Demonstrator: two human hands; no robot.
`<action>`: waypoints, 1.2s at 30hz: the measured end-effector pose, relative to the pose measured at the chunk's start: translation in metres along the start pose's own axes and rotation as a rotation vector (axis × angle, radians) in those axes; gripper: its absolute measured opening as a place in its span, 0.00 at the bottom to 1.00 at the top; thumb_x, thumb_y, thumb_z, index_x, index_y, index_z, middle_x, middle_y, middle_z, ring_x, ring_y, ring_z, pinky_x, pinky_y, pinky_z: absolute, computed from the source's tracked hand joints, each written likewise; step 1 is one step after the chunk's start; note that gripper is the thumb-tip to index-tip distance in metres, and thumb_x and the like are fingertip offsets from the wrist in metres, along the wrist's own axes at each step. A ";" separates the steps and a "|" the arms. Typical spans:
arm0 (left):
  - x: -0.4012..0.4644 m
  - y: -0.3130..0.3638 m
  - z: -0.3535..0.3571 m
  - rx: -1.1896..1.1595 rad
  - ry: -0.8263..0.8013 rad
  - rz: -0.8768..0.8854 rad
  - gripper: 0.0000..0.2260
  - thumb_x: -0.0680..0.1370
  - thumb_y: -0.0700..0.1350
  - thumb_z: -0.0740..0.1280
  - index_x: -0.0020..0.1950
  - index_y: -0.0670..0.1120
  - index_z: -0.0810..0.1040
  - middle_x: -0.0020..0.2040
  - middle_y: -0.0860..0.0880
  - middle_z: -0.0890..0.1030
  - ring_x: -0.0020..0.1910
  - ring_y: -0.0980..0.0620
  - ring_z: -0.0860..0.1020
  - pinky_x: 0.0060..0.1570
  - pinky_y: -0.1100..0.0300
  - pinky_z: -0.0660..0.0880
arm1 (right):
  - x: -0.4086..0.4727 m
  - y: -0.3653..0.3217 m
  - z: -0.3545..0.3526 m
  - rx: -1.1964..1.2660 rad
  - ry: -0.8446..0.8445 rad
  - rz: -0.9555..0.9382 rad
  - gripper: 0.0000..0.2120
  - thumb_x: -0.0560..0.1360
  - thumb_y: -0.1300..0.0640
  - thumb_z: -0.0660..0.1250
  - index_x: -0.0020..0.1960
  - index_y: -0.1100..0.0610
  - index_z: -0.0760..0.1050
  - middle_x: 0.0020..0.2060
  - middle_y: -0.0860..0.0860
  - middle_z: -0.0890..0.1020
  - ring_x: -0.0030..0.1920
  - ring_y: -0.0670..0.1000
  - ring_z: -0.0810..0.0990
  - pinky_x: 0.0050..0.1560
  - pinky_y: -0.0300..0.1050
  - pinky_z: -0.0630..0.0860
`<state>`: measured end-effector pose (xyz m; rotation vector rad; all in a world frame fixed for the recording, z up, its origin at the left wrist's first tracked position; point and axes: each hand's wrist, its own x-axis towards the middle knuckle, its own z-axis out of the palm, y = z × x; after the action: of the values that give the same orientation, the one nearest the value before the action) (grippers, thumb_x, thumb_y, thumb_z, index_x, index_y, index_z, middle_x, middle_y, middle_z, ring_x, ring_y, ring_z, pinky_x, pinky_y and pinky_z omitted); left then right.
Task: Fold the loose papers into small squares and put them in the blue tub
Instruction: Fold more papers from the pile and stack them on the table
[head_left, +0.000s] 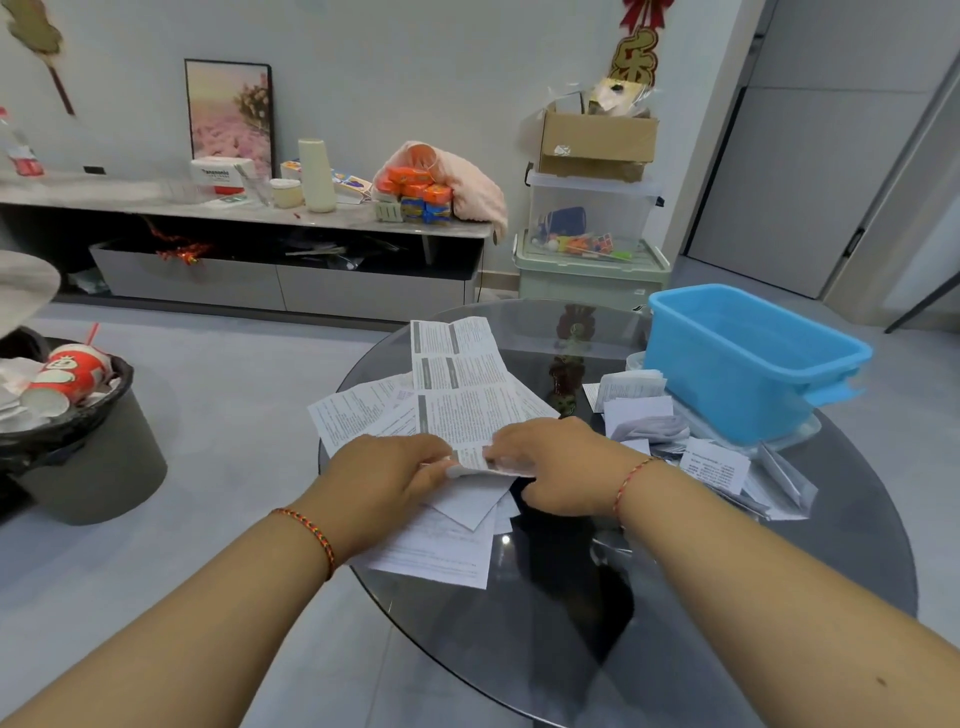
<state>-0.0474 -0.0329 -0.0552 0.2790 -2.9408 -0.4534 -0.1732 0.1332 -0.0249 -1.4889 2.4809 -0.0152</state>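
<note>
A long printed paper (462, 384) lies unfolded on the round glass table (779, 597), on top of other loose sheets (436, 551). My left hand (384, 483) and my right hand (556, 467) both pinch its near edge, which curls up between them. The blue tub (748, 358) stands at the table's far right; its inside looks empty. Between the tub and my right hand lies a pile of folded papers (644, 410), with more printed slips (717, 467) to the right of my right wrist.
A dark bin (78, 447) full of cups and rubbish stands on the floor at the left. Behind the table are stacked storage boxes (592, 249) and a low cabinet (260, 218) along the wall. The table's near half holds no objects.
</note>
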 end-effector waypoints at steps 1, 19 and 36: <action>0.001 -0.002 -0.001 -0.086 0.005 -0.031 0.18 0.77 0.65 0.56 0.57 0.55 0.75 0.52 0.60 0.79 0.52 0.56 0.77 0.51 0.58 0.72 | 0.001 0.004 -0.001 0.024 -0.008 0.038 0.24 0.73 0.61 0.61 0.66 0.45 0.71 0.64 0.42 0.73 0.65 0.49 0.69 0.67 0.47 0.63; 0.047 -0.008 0.018 -0.420 0.297 -0.498 0.16 0.73 0.51 0.72 0.58 0.51 0.72 0.43 0.52 0.78 0.47 0.52 0.76 0.42 0.60 0.68 | 0.058 0.019 0.000 0.447 0.367 0.521 0.19 0.71 0.52 0.72 0.57 0.55 0.69 0.50 0.50 0.79 0.46 0.51 0.76 0.42 0.44 0.71; 0.064 -0.014 0.004 0.147 -0.175 -0.125 0.19 0.79 0.59 0.57 0.67 0.54 0.69 0.68 0.57 0.72 0.68 0.54 0.67 0.73 0.45 0.43 | 0.059 0.004 -0.018 0.084 -0.033 0.122 0.28 0.74 0.45 0.67 0.71 0.52 0.65 0.67 0.49 0.71 0.64 0.52 0.70 0.61 0.44 0.68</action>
<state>-0.1080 -0.0577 -0.0559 0.4652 -3.1464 -0.2898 -0.2074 0.0819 -0.0199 -1.2927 2.5075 -0.0713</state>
